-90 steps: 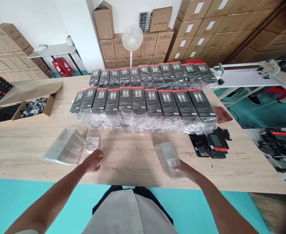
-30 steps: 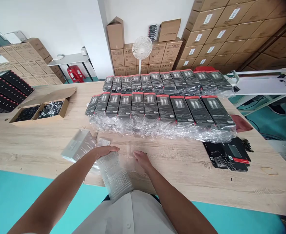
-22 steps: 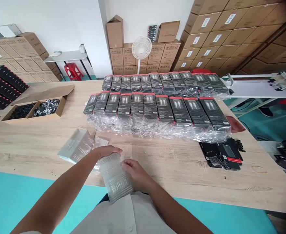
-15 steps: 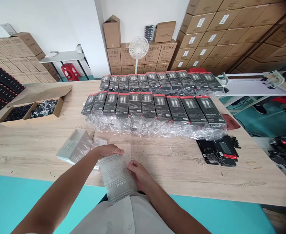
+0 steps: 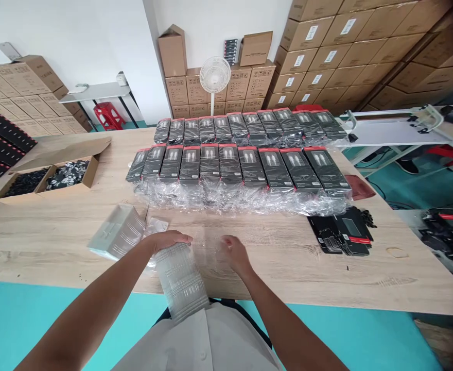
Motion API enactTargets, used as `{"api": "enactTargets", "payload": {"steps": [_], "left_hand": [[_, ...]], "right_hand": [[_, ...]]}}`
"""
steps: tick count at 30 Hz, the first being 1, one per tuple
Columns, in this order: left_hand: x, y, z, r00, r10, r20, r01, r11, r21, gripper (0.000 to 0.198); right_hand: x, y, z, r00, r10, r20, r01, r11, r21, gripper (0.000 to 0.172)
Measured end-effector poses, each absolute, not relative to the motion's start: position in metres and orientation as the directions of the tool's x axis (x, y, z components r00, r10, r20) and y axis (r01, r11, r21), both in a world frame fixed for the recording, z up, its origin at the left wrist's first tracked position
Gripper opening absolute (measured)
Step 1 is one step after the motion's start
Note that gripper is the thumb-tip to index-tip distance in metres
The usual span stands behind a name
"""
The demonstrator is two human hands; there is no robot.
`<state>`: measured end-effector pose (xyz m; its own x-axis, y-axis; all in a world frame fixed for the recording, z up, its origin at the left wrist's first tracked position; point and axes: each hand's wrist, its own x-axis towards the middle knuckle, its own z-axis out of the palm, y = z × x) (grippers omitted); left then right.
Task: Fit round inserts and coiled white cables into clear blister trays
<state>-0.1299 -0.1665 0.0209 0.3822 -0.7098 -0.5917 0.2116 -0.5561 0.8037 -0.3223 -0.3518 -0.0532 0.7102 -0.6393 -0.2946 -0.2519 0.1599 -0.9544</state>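
At a pale wood worktop (image 5: 288, 278) in a packing room lined with cartons, a person's left hand (image 5: 169, 240) closes a firm, narrow grip on the upper end of a clear ridged plastic sleeve (image 5: 180, 281). The sleeve lies tilted across the worktop's front edge, its lower end jutting out over the teal floor (image 5: 56, 324). The right hand (image 5: 236, 255) sits just beside it, fingers curled down onto a thin sheet of clear film (image 5: 210, 252); through the shine of the plastic, it is impossible to tell whether that grip has hold of the film. Just beyond the left hand lie a small clear packet (image 5: 156, 224) and a stack of similar ridged sleeves (image 5: 116, 232). Farther along the worktop, two rows of black retail boxes (image 5: 210, 164) with red top edges, each showing a white cable, stand on crumpled clear wrap (image 5: 242, 201). To the right, flat black card sleeves (image 5: 340, 232) lie in a loose pile near a brown pouch (image 5: 360, 186). To the left, an open cardboard tray (image 5: 47, 181) holds black and patterned goods. Labelled cartons (image 5: 315, 51) rise in the background, with a white pedestal fan (image 5: 214, 74) standing before them.
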Motion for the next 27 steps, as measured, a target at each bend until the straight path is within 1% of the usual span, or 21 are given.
{"api": "enactTargets", "payload": {"steps": [1,2,3,4,6,8,10,12,13,15,17,19,21,23,26,27], "left_hand": [[-0.131,-0.169,0.022,0.334,-0.707,-0.624,0.192,-0.597,0.779,0.03],[-0.132,-0.172,0.023,0.289,-0.703,-0.649,0.167,-0.631,0.758,0.031],[-0.133,-0.175,0.024,0.253,-0.701,-0.667,0.141,-0.655,0.742,0.031],[-0.133,-0.178,0.025,0.231,-0.701,-0.675,0.121,-0.667,0.735,0.032],[-0.135,-0.184,0.027,0.194,-0.703,-0.684,0.088,-0.682,0.726,0.034],[-0.136,-0.188,0.028,0.166,-0.707,-0.688,0.064,-0.688,0.723,0.035],[-0.137,-0.188,0.03,0.159,-0.71,-0.686,0.052,-0.688,0.723,0.037],[-0.137,-0.184,0.031,0.162,-0.701,-0.695,0.043,-0.698,0.715,0.04],[-0.136,-0.182,0.031,0.16,-0.693,-0.703,0.044,-0.707,0.706,0.042],[-0.136,-0.176,0.033,0.15,-0.678,-0.72,0.061,-0.72,0.691,0.046],[-0.136,-0.17,0.034,0.142,-0.667,-0.732,0.084,-0.728,0.68,0.05],[-0.137,-0.168,0.035,0.149,-0.659,-0.738,0.091,-0.734,0.673,0.052],[-0.138,-0.167,0.036,0.158,-0.654,-0.74,0.081,-0.738,0.67,0.053],[-0.139,-0.168,0.038,0.156,-0.661,-0.734,0.07,-0.733,0.676,0.053],[-0.14,-0.17,0.043,0.125,-0.686,-0.717,0.041,-0.718,0.695,0.049],[-0.14,-0.172,0.044,0.117,-0.694,-0.71,0.018,-0.713,0.7,0.047]], "right_hand": [[-0.325,-0.34,-0.042,0.788,-0.545,-0.286,-0.269,0.113,-0.957,0.016],[-0.327,-0.327,-0.032,0.854,-0.425,-0.299,-0.277,0.115,-0.954,0.02],[-0.329,-0.314,-0.023,0.896,-0.321,-0.308,-0.27,0.157,-0.95,0.023],[-0.33,-0.301,-0.015,0.913,-0.265,-0.312,-0.258,0.22,-0.941,0.024],[-0.332,-0.282,-0.007,0.906,-0.245,-0.345,-0.237,0.38,-0.894,0.023],[-0.334,-0.272,-0.005,0.875,-0.251,-0.413,-0.223,0.548,-0.806,0.027],[-0.34,-0.274,-0.009,0.85,-0.242,-0.467,-0.196,0.678,-0.709,0.033],[-0.349,-0.289,-0.016,0.826,-0.286,-0.486,-0.133,0.739,-0.661,0.035],[-0.355,-0.3,-0.021,0.806,-0.335,-0.488,-0.086,0.749,-0.657,0.035],[-0.369,-0.33,-0.035,0.746,-0.45,-0.491,0.009,0.744,-0.668,0.033],[-0.38,-0.363,-0.051,0.67,-0.535,-0.515,0.051,0.724,-0.687,0.034],[-0.387,-0.392,-0.069,0.607,-0.576,-0.547,0.001,0.689,-0.724,0.034],[-0.387,-0.412,-0.084,0.553,-0.631,-0.544,-0.121,0.585,-0.802,0.031],[-0.383,-0.421,-0.09,0.513,-0.692,-0.509,-0.222,0.466,-0.857,0.026],[-0.372,-0.408,-0.08,0.474,-0.772,-0.424,-0.26,0.338,-0.905,0.018],[-0.368,-0.397,-0.071,0.498,-0.779,-0.382,-0.276,0.275,-0.921,0.018]]}}
